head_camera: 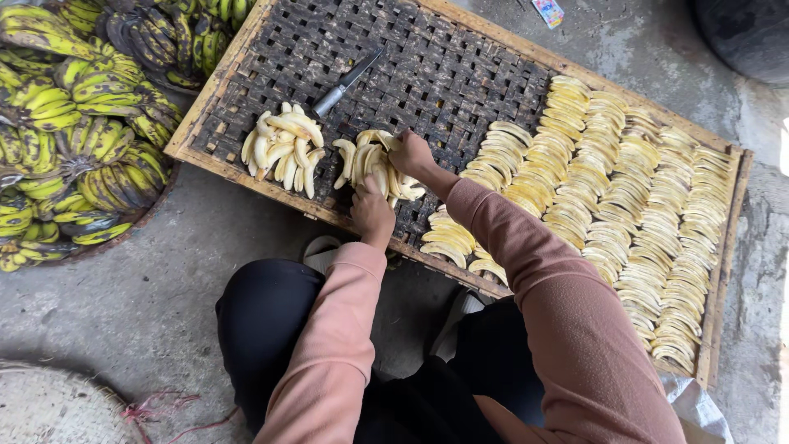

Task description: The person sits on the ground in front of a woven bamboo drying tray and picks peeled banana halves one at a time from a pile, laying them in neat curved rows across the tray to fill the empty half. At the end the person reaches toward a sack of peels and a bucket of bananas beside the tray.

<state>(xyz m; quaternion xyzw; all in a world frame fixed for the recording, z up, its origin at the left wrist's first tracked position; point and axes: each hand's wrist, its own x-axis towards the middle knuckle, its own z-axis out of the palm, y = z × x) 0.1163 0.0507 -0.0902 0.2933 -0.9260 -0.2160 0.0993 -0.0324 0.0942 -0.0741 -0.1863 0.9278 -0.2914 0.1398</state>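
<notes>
A dark woven bamboo tray point(436, 66) in a wooden frame lies on the concrete floor. Two heaps of peeled bananas rest on it: one loose heap point(283, 148) at the left, and a second heap point(374, 160) under my hands. My left hand point(371, 212) grips bananas at the near side of that heap. My right hand point(411, 154) is closed over bananas at its far side. Rows of sliced banana halves point(625, 197) cover the tray's right part. A knife point(347, 82) lies on the tray beyond the heaps.
A big pile of unpeeled green-yellow banana bunches point(74, 123) fills a round basket at the left. A woven basket rim point(49, 403) shows at bottom left. A dark round container point(744, 33) stands at top right. My knees in black trousers sit near the tray edge.
</notes>
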